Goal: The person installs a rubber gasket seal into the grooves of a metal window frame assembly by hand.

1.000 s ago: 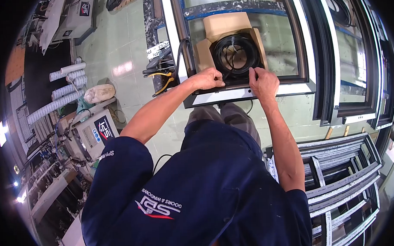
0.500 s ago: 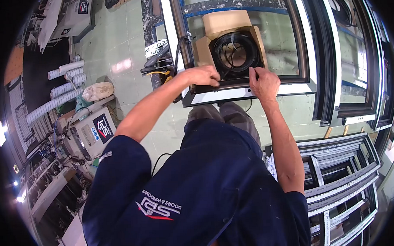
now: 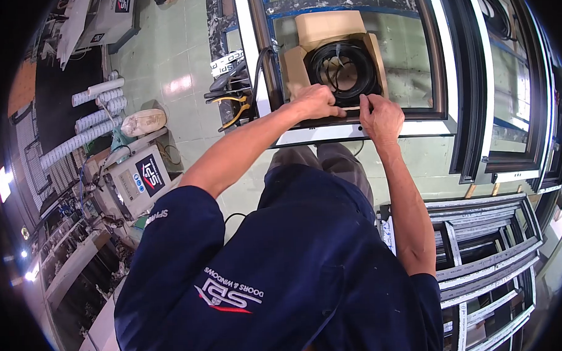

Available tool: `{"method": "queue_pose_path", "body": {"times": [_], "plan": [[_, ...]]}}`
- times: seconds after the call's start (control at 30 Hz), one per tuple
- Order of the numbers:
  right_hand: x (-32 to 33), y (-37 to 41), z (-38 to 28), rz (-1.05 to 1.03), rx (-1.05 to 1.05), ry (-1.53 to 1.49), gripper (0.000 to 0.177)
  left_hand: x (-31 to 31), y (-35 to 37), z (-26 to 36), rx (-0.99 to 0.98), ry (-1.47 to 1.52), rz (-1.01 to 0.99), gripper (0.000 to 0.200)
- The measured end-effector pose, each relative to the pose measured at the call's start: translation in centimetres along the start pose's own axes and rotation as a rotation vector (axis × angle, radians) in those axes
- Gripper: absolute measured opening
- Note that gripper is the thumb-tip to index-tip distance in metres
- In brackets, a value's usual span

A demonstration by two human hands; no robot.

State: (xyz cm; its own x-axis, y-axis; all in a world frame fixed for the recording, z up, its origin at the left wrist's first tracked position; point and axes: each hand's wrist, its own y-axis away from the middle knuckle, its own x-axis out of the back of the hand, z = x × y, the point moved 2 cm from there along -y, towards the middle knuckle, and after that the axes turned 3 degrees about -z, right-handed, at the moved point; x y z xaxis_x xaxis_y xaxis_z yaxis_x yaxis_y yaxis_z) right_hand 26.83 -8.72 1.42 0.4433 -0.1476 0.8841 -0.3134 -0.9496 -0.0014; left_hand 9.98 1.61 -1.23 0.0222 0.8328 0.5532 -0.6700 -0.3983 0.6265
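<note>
Right now both bare hands are at the near bar of a large rectangular window frame, dark-edged with a white face strip (image 3: 329, 135). From where I stand, the left hand (image 3: 315, 102) comes in over the frame's near left corner, its fingers curled and bent to the right, the tips down by the bar's inner edge; I cannot tell whether they pinch anything. Just to its right, the right hand (image 3: 383, 118) sits over the same bar with thumb and forefinger close together, though I cannot see whether something thin lies between them. The two hands are near each other but apart.

Within the frame's opening, just beyond the hands, stands an open brown cardboard box (image 3: 330, 26) with its flaps folded out. A thick coil of glossy black cord (image 3: 368, 73) fills it, loose strands crossing the ring's middle. Farther off, a dark, paint-spattered bar with a blue edge (image 3: 343, 3) runs across beneath the frame.

Beside the frame's left bar lie yellow-handled pliers (image 3: 246, 107), next to a black cable (image 3: 257, 77) draped over that bar. On the near right are stacked slim white-and-grey frames (image 3: 488, 255).
</note>
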Motion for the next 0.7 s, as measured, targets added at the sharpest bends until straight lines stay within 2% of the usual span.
{"method": "queue_pose_path", "body": {"times": [0.07,0.2,0.23,0.3,0.37,0.43,0.57,0.6,0.7], "plan": [[-0.2,0.2,0.5,-0.011,0.005,0.009,0.028,-0.2,-1.2,1.8,0.027,0.017,-0.007,0.055],[-0.7,0.1,0.7,-0.094,-0.006,0.028,0.024,-1.4,-2.0,2.5,-0.010,0.025,0.121,0.050],[-0.4,-0.1,1.0,-0.230,-0.066,0.004,0.020,-0.8,-1.5,2.4,-0.034,0.017,0.147,0.046],[0.7,-0.8,2.6,-0.392,0.047,-0.161,0.019,-0.1,0.4,1.8,-0.082,0.007,0.185,0.038],[2.1,-2.0,6.2,-0.627,0.126,-0.249,0.023,0.7,4.5,-0.4,-0.348,-0.065,0.645,0.022],[3.4,-3.6,9.9,-0.755,0.049,-0.184,0.024,2.1,9.4,-2.1,-0.358,-0.118,0.719,0.007],[2.9,-5.0,8.1,-0.971,-0.073,-0.219,0.026,-0.6,12.4,-5.4,-0.417,-0.002,0.830,0.033],[1.7,-5.1,7.0,-0.974,0.018,-0.208,0.026,-1.5,12.0,-5.9,-0.406,0.056,0.842,0.038],[-0.4,-5.0,0.5,-1.039,0.036,-0.218,0.027,-1.6,12.0,-5.6,-0.328,0.122,0.997,0.047]]}}
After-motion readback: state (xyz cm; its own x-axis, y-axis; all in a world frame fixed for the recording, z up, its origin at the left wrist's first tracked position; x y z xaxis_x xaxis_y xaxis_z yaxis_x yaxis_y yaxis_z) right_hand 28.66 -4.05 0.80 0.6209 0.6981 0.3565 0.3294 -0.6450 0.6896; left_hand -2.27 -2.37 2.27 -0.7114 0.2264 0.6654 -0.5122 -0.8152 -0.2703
